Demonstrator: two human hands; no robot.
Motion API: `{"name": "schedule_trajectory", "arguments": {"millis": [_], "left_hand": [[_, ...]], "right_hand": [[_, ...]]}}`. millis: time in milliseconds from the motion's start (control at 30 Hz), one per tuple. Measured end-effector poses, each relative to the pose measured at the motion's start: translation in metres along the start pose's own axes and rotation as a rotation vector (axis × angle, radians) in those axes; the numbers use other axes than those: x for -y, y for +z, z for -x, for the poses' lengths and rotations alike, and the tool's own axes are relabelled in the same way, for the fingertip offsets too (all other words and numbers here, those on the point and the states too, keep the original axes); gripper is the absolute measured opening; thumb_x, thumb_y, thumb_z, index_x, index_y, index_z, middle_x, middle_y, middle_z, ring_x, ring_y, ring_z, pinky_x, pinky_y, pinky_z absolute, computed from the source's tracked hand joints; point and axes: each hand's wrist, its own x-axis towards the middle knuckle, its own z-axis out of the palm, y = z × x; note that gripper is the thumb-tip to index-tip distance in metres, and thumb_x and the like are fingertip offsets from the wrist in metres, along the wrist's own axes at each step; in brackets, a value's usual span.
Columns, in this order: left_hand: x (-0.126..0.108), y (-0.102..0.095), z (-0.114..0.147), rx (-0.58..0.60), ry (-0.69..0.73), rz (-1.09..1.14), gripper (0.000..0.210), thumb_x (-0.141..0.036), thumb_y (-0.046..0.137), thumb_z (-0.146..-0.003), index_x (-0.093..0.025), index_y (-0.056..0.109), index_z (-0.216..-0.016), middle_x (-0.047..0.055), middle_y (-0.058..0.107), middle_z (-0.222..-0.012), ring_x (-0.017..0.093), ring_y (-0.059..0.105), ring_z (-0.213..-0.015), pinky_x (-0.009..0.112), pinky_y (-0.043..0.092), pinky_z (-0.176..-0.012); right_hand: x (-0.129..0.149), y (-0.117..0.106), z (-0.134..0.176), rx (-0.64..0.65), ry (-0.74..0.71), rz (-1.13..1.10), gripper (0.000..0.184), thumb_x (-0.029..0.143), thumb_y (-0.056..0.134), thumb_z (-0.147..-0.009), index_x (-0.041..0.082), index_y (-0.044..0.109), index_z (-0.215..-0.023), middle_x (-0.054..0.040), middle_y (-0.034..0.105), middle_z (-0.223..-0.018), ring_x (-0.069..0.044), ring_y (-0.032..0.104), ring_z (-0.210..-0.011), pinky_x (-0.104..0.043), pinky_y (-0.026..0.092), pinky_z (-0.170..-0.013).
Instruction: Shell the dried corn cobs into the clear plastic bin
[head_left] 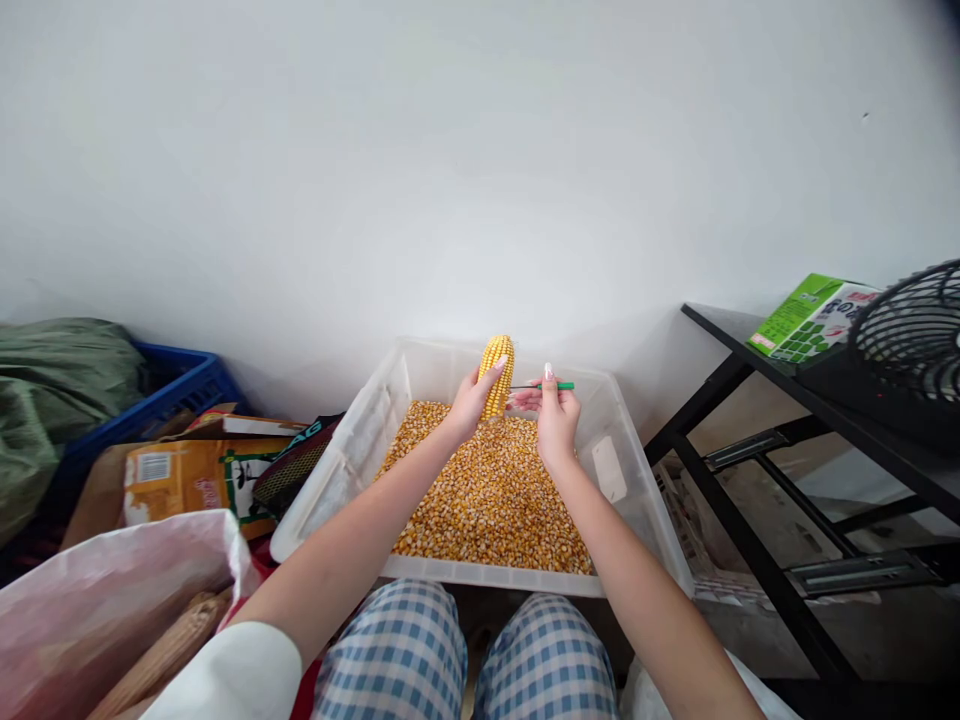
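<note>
Blue-and-white checked trouser knees (465, 660) fill the bottom edge, closest to the camera, with a white sleeve (232, 680) on the left arm. Just beyond the knees stands a clear plastic bin (341, 470), its floor covered by a deep layer of loose yellow corn kernels (487, 500).

Both bare forearms reach out over the bin. The left hand (471, 402) is wrapped around the lower part of a corn cob (498, 372), gripping it upright above the kernels near the bin's far wall, the cob's tip pointing up. The right hand (556, 418) is closed around a thin green-handled tool (551, 386), which lies level with its dark metal end pointing at the cob's side; whether the end touches the cob cannot be told.

At the lower left, a pale plastic bag (97, 590) holds husked cobs. Behind it lie a yellow printed sack (187, 475), a blue crate (176, 395) and a green cloth bundle (52, 390). On the right, a black metal rack (757, 450) carries a green carton (806, 315) and a black fan (911, 335). A plain white wall (450, 150) stands behind everything.
</note>
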Motion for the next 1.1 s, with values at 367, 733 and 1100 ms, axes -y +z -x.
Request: {"name": "schedule_trajectory", "arguments": {"millis": [367, 733, 1100], "left_hand": [[0.005, 0.001, 0.001, -0.193, 0.263, -0.347, 0.049, -0.051, 0.051, -0.074, -0.012, 0.056, -0.102, 0.008, 0.062, -0.097, 0.021, 0.055, -0.091, 0.028, 0.041, -0.079], [-0.003, -0.007, 0.003, 0.107, 0.286, -0.517, 0.05, -0.049, 0.054, -0.072, -0.012, 0.057, -0.105, 0.007, 0.062, -0.096, 0.02, 0.056, -0.087, 0.028, 0.042, -0.077], [-0.004, -0.011, 0.0, 0.111, 0.092, -0.233, 0.049, -0.052, 0.053, -0.072, -0.012, 0.054, -0.101, 0.003, 0.056, -0.068, 0.013, 0.053, -0.052, 0.023, 0.043, -0.046]], "right_hand": [[-0.012, 0.004, 0.009, -0.046, -0.002, 0.031, 0.04, 0.054, 0.04, -0.078, 0.017, 0.051, -0.073, -0.0017, 0.062, -0.054, -0.013, 0.059, -0.046, -0.023, 0.046, -0.046], [-0.013, -0.009, -0.008, 0.055, 0.138, 0.039, 0.038, 0.055, 0.047, -0.073, 0.018, 0.049, -0.066, 0.0027, 0.054, -0.042, -0.011, 0.05, -0.034, -0.021, 0.04, -0.036], [-0.008, -0.01, -0.01, 0.137, 0.166, -0.012, 0.042, 0.057, 0.048, -0.072, 0.016, 0.051, -0.064, 0.0015, 0.055, -0.041, -0.009, 0.05, -0.032, -0.018, 0.038, -0.034]]}}
